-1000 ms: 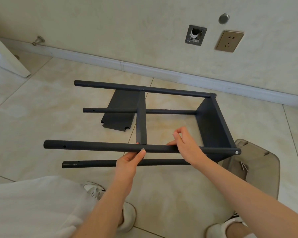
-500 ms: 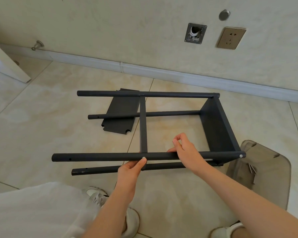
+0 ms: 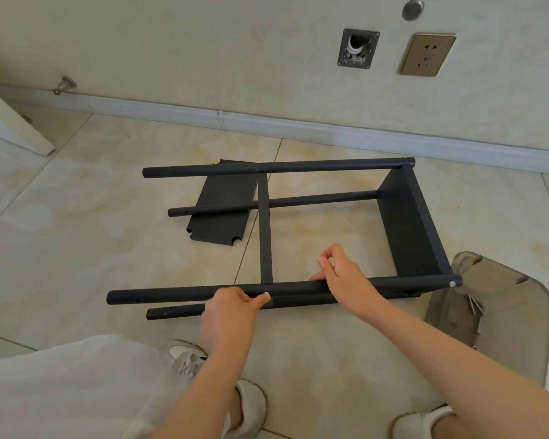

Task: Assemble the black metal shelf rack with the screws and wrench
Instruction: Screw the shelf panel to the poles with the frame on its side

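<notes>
Bare forearms (image 3: 203,391); white garment (image 3: 61,384), perhaps trousers (pale laced sneakers (image 3: 186,359)).

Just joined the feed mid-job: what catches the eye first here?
The half-built black rack frame is on its side at centre, with the left hand gripping its nearest pole and the right hand resting on it. Behind it a loose shelf panel lies flat; a translucent bin sits at right.

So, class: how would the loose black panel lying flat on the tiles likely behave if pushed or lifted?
The black panel would probably slide rather than roll: it lies flat on glossy tiles. It likely stays stiff when lifted, looking like thin metal sheet. Its notched corners may snag fingers.
</notes>
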Motion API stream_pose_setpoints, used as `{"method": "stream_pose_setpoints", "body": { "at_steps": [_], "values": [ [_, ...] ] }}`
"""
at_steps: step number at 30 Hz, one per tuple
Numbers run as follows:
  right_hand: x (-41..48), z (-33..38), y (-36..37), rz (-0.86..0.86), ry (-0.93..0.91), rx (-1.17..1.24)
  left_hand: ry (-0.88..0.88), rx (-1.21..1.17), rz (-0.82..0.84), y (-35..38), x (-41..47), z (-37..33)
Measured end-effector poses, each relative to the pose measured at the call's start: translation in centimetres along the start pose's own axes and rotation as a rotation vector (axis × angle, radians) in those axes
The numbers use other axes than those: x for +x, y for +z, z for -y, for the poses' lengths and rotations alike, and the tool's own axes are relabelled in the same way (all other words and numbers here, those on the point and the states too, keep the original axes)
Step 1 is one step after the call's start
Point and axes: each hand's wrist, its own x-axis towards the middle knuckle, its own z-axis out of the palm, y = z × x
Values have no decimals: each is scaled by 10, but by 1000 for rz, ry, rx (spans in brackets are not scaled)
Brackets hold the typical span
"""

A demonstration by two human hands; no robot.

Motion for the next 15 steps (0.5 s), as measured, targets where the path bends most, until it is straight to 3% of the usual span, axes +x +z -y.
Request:
{"method": "stream_pose_setpoints", "body": {
  "at_steps": [2,4,10,15],
  "values": [
    [2,-2,-1,-2,-5,-11,170,276,-94,-4,7,-3],
    [4,-3,-1,2,-11,-29,402,392,-117,-9,17,-7],
    [3,-9,6,61,-11,-52,825,748,190,-18,60,-8],
    [5,-12,5,91,-34,-78,1028,870,266,-14,89,2]
  ]
}}
